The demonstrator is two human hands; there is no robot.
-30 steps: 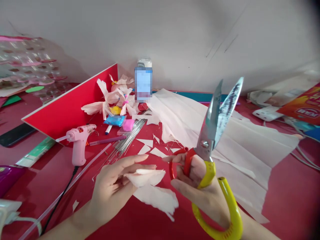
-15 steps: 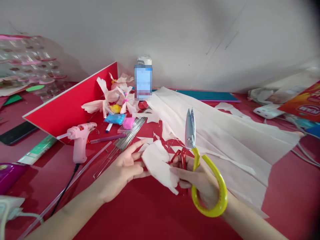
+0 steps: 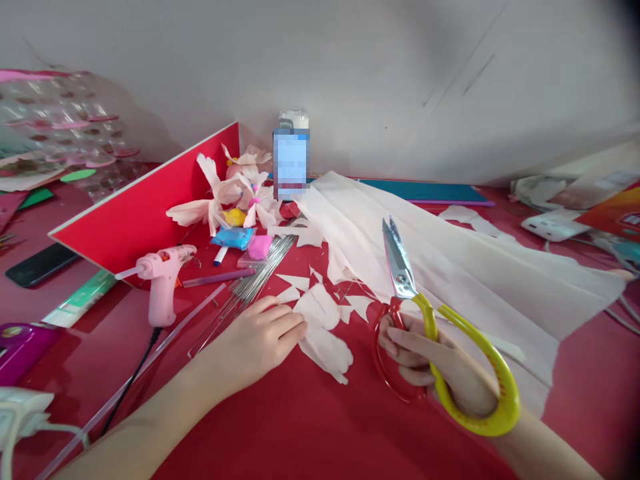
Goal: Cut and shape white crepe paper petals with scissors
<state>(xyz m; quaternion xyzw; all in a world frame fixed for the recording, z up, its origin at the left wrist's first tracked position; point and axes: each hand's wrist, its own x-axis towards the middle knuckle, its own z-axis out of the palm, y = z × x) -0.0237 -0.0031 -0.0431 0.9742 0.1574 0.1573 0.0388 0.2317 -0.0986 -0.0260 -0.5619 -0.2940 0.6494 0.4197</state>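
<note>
A long sheet of pale pink crepe paper (image 3: 480, 280) covered much of the red worktop (image 3: 300, 433), and a red board (image 3: 145, 207) stood angled behind the clutter on the left. Against that board sat a cluster of pink paper flowers (image 3: 245, 193), with packs of modelling clay in blue (image 3: 233, 238) and pink (image 3: 259, 247) just in front. A pink hot glue gun (image 3: 161, 283) lay nearby, beside a bundle of thin metal wires (image 3: 255, 273) and a clear glue stick (image 3: 150, 363).

The cut piece of crepe paper (image 3: 323, 333) no longer sat in the air between the hands: it lay on the worktop among small paper scraps, just off the near edge of the big sheet. The left hand (image 3: 260, 340) had released it and rested relaxed and curled on the red surface, its fingertips (image 3: 300, 327) at the paper's edge, though any light contact was hard to tell. The right hand (image 3: 425, 357) stayed clenched around the scissors (image 3: 397, 260), fingers through the red loop and palm against the long yellow handle. The blades stood slightly parted, no longer cutting, their tips above the big sheet.
</note>
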